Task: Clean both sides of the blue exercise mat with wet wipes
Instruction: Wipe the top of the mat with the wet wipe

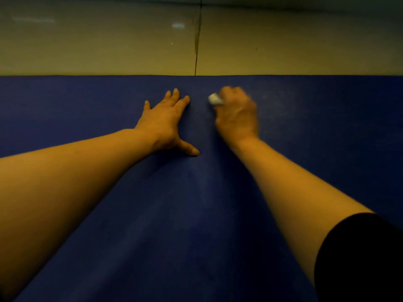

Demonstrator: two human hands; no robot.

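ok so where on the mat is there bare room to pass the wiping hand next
Bare mat lies left of the flat left hand, and right of the right hand holding the wipe. Between the forearms it is bare too. Only the narrow gap between the two hands is crowded.

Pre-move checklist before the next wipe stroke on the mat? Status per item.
1. Wet wipe gripped in the right hand: ok, bunched in the closed fingers.
2. Wipe touching the blue exercise mat: cannot tell, the hand is motion-blurred.
3. Left hand bracing the mat: ok, flat with fingers spread.
4. Mat lying flat: ok, no folds in view.
5. Room ahead for the stroke: not ok, the mat's far edge and tiled floor lie just beyond the hands.
6. Underside cleaned: cannot tell.
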